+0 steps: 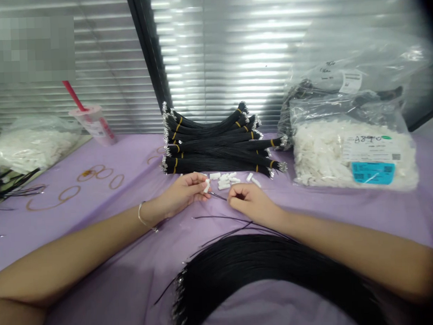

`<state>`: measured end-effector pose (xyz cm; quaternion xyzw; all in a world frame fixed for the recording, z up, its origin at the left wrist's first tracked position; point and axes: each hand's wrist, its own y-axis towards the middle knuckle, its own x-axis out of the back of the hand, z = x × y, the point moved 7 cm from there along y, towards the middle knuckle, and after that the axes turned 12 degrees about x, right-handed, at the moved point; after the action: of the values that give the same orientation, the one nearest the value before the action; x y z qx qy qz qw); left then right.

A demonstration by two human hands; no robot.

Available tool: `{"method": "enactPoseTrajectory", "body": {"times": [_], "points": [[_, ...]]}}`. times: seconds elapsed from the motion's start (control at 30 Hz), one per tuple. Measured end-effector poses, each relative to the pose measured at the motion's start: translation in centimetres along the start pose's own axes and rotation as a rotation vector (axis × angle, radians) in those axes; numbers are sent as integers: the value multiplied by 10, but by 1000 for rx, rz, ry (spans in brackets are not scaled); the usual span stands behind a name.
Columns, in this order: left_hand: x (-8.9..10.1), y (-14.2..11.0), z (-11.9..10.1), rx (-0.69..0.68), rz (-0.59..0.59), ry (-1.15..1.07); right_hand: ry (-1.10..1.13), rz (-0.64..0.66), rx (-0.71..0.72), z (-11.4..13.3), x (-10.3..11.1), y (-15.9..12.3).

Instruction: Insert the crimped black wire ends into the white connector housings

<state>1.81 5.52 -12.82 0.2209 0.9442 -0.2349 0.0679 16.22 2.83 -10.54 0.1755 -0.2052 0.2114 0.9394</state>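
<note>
in the head view, here we are at the purple cloth point(134, 260), and both hands are meeting mid-table! the left hand point(191, 189) has its thumb and fingers pinched together on a small white connector point(207, 185); the right hand point(251, 201), just to its right, has thumb and forefinger closed on a thin black wire point(218, 196) that spans the short gap between them. whether the wire's tip sits inside the connector, i can't tell, the fingers cover it. that connector looks light, hard and smooth, likely plastic, so it could slip or twist; i'd say grip it by its sides, clear of the openings. the wire looks light and springy, apt to bend if held far back, so a pinch close to its end should steer best, with care for the metal tip. just beyond the hands lie loose white pieces point(224, 181), and farther off, the banded black bundles point(216, 146). on the near side, a broad curved sheaf of loose wires point(255, 251); at far right, a plump clear bag point(319, 154) of white pieces!
</note>
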Motion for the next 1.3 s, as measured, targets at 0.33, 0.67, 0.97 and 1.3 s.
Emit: {"method": "enactPoseTrajectory", "body": {"times": [0.33, 0.67, 0.97, 1.3], "points": [[-6, -4, -1, -39, -5, 138, -16, 40, 19, 0, -5, 2], [-8, -4, -1, -37, 18, 140, -45, 43, 16, -1, -6, 1], [-9, -5, -1, -21, 32, 124, -55, 49, 43, 2, -7, 3], [-7, -2, 2, -17, 58, 89, -48, 36, 72, 0, -8, 0]]}}
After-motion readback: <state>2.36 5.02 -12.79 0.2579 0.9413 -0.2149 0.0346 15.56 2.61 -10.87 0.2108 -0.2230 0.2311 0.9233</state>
